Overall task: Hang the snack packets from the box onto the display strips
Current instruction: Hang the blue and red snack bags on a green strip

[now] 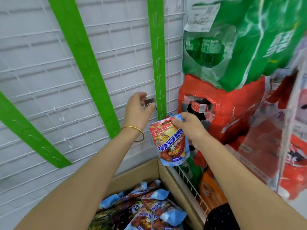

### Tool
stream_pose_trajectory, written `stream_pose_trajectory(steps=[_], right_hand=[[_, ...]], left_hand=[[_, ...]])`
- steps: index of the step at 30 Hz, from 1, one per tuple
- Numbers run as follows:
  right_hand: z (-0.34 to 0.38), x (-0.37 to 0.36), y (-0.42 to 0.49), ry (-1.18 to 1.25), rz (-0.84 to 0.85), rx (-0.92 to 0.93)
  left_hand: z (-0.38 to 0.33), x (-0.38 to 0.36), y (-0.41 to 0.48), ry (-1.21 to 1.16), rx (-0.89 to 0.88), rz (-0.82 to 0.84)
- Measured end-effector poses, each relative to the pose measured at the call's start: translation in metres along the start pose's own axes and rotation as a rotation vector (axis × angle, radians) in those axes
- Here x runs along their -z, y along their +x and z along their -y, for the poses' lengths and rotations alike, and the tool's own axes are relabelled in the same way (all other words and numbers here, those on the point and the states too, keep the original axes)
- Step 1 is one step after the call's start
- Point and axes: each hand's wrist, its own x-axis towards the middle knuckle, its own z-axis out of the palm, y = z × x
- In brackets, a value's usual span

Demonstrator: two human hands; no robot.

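Green strip [159,80] hangs on wire grid [49,80]; L hand [137,110] pinches small metal clip [150,101] at its 9 o'clock. R hand [189,125] pinches packet [169,143] top, 6 o'clock of strip end. Box [141,170] w/ more packets [159,211] at 6 o'clock.
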Motion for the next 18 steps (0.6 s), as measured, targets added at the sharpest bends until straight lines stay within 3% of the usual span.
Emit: stream_pose_trajectory(steps=[9,18], right_hand=[[-0.003,0.004,0.013,0.031,-0.118,0.082],[-0.005,0.002,0.022,-0.077,-0.251,0.196]], left_hand=[[-0.016,-0.040,0.037,0.312,-0.015,0.091],[-0.015,-0.035,0.027,0.151,-0.004,0.283]])
